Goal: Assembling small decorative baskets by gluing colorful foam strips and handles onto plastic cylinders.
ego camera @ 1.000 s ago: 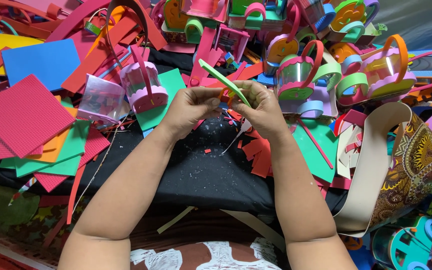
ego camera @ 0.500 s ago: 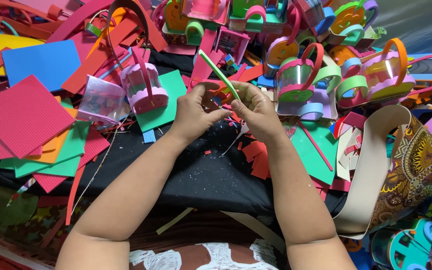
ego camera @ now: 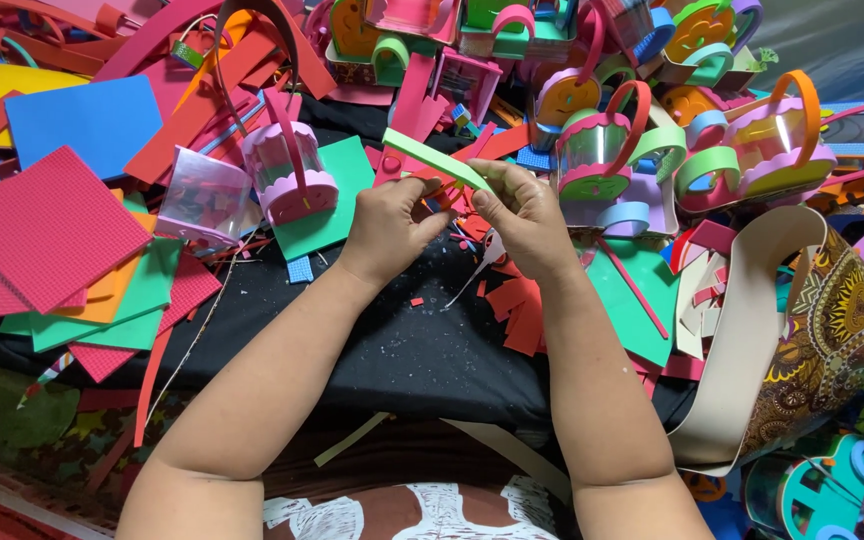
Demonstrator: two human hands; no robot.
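Note:
My left hand (ego camera: 395, 226) and my right hand (ego camera: 524, 214) meet over a black cloth (ego camera: 392, 340), both pinching a light green foam strip (ego camera: 432, 160) that slants up to the left. Red foam scraps (ego camera: 514, 300) lie just below my right hand. A pink foam basket (ego camera: 290, 170) with a tall handle stands to the left of my left hand, beside a clear plastic piece (ego camera: 204, 195).
Coloured foam sheets (ego camera: 47, 225) are piled at the left. Several finished small baskets (ego camera: 592, 150) crowd the back and right. A brown patterned bag with a cream strap (ego camera: 812, 330) sits at the right. Teal foam toys (ego camera: 822, 490) lie at the lower right.
Both hands have moved a little away from me and to the left with the green strip, which now tilts lower and more to the left.

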